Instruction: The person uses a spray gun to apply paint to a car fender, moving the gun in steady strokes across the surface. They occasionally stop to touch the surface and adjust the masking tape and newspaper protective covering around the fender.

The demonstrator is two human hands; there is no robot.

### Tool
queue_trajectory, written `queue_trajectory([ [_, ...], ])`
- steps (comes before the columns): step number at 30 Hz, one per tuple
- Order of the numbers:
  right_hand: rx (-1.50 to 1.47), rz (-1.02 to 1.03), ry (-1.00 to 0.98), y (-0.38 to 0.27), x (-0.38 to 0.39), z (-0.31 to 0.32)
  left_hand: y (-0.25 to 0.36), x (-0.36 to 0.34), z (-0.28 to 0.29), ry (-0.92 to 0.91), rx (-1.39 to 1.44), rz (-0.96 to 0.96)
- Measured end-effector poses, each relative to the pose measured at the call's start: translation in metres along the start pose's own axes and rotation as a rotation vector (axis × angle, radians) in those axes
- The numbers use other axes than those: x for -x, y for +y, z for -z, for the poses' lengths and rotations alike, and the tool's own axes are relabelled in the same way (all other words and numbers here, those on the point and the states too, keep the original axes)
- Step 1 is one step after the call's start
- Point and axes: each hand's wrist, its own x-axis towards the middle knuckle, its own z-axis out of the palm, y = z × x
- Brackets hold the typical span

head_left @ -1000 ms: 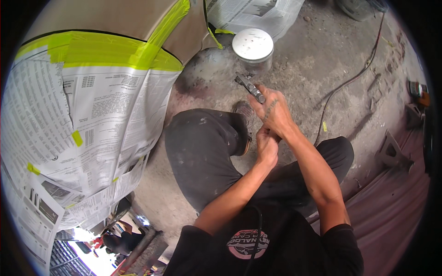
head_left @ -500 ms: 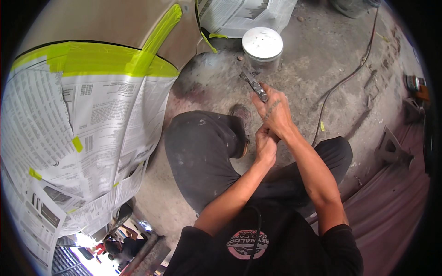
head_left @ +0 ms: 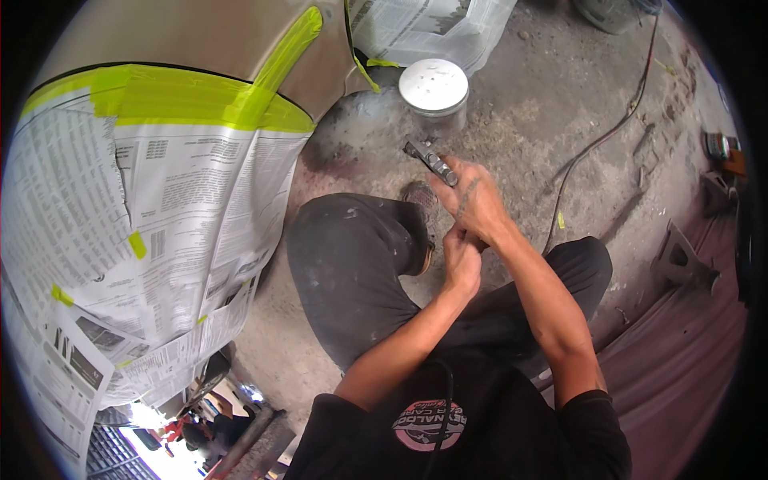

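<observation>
My right hand (head_left: 478, 200) is wrapped round a spray gun (head_left: 433, 164), whose metal body points away from me and to the left. A clear cup with a round, spotted white lid (head_left: 434, 85) stands out beyond the gun and appears to be fixed to it. Just below, my left hand (head_left: 462, 260) is closed right under the right one, around the bottom of the grip. What lies inside its fingers is hidden. To the left is a beige vehicle panel (head_left: 200, 36), edged with yellow-green masking tape (head_left: 172, 100) and newspaper (head_left: 176, 192).
A dark hose (head_left: 596, 144) runs along the stained concrete floor (head_left: 544, 88) on the right. Another papered part (head_left: 432, 28) is at the top. A metal stand (head_left: 686, 260) and reddish cloth (head_left: 680, 352) lie at right. People (head_left: 208, 428) show small at lower left.
The spray gun and its cup have shifted slightly left and nearer to me, turning a little. My right hand has tilted with them; the left stays closed below it.
</observation>
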Motion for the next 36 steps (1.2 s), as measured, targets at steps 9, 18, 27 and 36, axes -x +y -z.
queue_trajectory([
  [9, -0.054, 0.024, 0.026, 0.001, 0.004, 0.0, -0.006, 0.006, -0.001, -0.019, 0.05, -0.022],
  [18, 0.008, 0.14, 0.053, -0.002, 0.008, -0.003, -0.014, 0.003, 0.005, 0.019, 0.059, -0.047],
  [27, 0.008, 0.145, 0.017, -0.001, 0.005, -0.01, -0.021, -0.001, 0.02, -0.005, 0.063, -0.066],
  [36, -0.015, 0.114, 0.032, -0.006, 0.006, -0.001, -0.007, 0.007, 0.0, 0.018, 0.035, -0.069],
])
